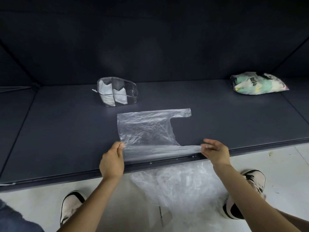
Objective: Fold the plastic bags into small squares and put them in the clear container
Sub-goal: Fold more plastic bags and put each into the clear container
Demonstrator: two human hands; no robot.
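A clear plastic bag [147, 129] lies flat on the dark mat [66, 131], its handles pointing right. My left hand [112, 162] pinches the bag's near left corner. My right hand [214, 152] pinches the end of the near handle, and the near edge is stretched between them, lifted slightly. Behind the bag stands the clear container [117, 92] with folded white bags inside its left and middle compartments.
A bag stuffed with printed plastic bags [258, 83] lies at the back right of the mat. A heap of loose clear bags [180, 190] lies on the pale floor between my two shoes [247, 193]. The mat's front edge runs just under my hands.
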